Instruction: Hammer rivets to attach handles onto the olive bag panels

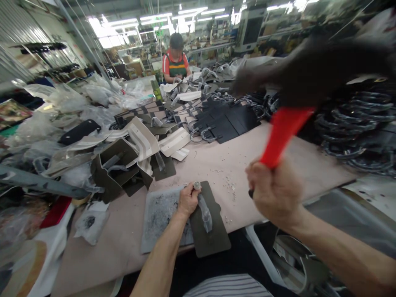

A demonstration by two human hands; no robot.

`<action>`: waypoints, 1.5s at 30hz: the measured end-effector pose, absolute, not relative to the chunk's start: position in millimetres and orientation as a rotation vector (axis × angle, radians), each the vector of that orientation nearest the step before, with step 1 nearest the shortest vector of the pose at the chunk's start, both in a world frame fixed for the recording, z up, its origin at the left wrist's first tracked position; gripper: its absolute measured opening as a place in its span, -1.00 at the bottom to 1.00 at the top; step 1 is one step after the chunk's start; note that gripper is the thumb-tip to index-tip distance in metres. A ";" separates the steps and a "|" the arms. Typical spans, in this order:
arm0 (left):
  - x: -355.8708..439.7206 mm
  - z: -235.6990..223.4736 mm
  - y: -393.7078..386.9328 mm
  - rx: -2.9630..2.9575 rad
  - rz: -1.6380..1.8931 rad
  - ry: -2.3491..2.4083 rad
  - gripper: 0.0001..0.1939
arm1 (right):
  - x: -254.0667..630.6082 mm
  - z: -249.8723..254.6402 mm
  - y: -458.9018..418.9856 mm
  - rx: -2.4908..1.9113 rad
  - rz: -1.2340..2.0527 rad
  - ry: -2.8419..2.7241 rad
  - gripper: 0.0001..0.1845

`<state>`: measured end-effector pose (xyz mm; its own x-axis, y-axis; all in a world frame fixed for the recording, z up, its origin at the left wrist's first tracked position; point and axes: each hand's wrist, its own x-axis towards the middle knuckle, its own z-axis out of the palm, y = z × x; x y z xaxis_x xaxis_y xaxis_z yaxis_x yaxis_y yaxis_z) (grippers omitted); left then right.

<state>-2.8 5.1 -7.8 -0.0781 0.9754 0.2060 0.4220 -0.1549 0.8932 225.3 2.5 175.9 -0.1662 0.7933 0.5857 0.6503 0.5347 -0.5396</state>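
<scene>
My left hand (187,199) is closed around a short metal punch (197,185), held upright over the top of an olive-brown panel (213,235). The panel carries a plastic-wrapped handle (205,212) and lies partly on a worn grey pad (161,214), overhanging the table's front edge. Raised at the right, my right hand (276,192) grips the red handle of a hammer (286,132). The hammer's dark head is smeared by motion, high above the table and apart from the punch. The punch's lower end is hidden behind my left fingers.
Small metal bits (229,181) are scattered on the table (241,152). Olive and cream panels (140,138) pile up at the left, black panels (225,119) farther back. Wrapped black handles (355,123) are stacked right. A person (175,62) sits across the table. A grey pole (40,179) juts in left.
</scene>
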 end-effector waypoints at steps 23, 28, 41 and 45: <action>-3.8 -9.2 6.1 1.566 1.198 1.528 -0.85 | 232.6 115.9 -0.7 -1.625 0.555 -2.606 -0.72; -3.5 -5.7 5.7 1.560 1.218 1.502 -0.84 | 253.9 79.3 19.4 -1.763 0.866 -2.321 -0.65; -6.6 2.3 6.0 1.572 1.158 1.471 -0.65 | 191.1 66.7 -9.8 -0.844 0.513 -2.785 -0.54; 0.6 -1.4 7.7 1.497 1.170 1.529 -0.83 | 159.5 59.3 -20.7 -0.811 0.421 -2.983 -0.78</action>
